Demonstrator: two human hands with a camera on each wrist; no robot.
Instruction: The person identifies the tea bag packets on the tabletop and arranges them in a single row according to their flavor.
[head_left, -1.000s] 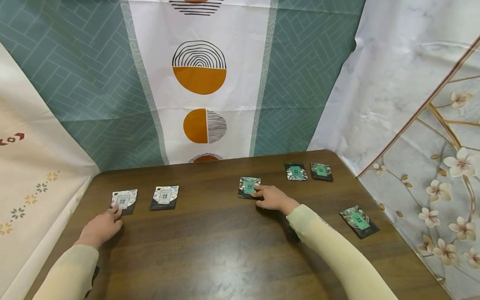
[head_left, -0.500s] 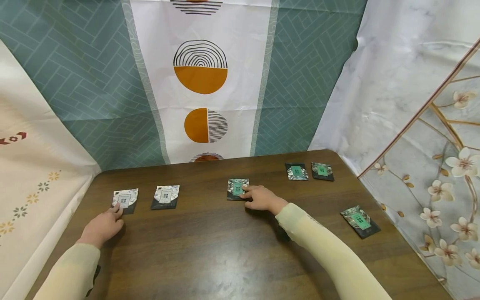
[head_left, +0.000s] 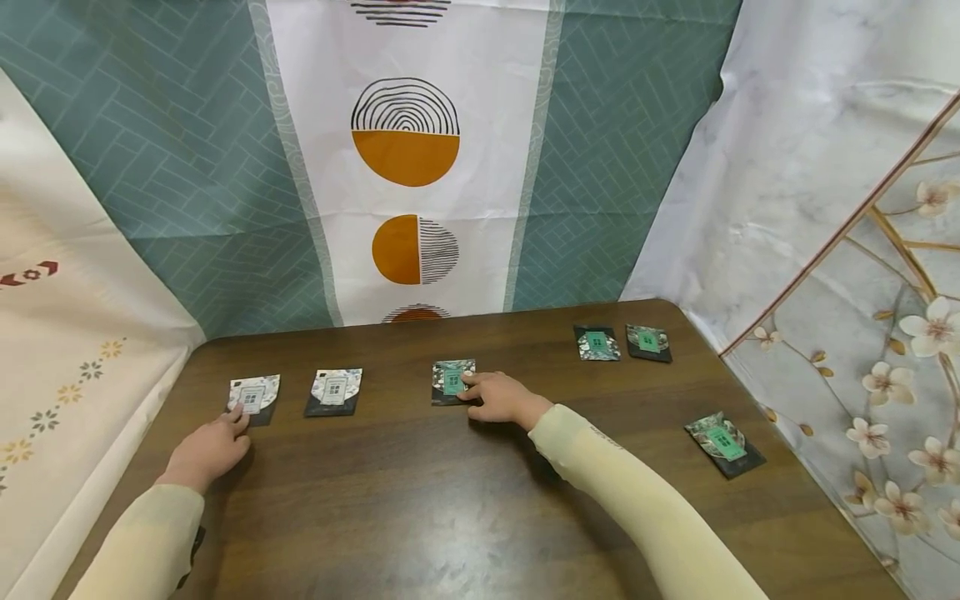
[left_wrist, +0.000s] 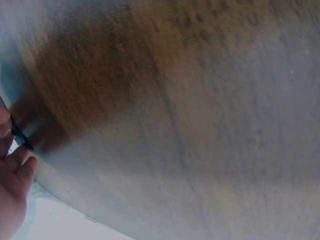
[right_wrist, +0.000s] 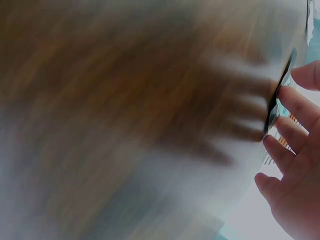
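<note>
My left hand rests at the far left, its fingertips on the lower edge of a flat sachet with a white floral top and black bottom. A similar white-and-black sachet lies a little to the right. Near the middle, my right hand has its fingers on the right side of a sachet with a green label, which lies flat on the table. Extended fingers meet the dark edge of this sachet in the right wrist view. In the left wrist view, fingers touch a thin dark sachet edge.
Two green-labelled sachets, one upright to view and one slightly turned, lie at the back right. Another green-labelled sachet lies tilted near the right edge. The brown table meets patterned cloths behind and at both sides.
My right hand has slid the green-labelled sachet leftward across the table, towards the two white-topped ones. The left hand keeps its place on its sachet, and the head view has shifted slightly.
</note>
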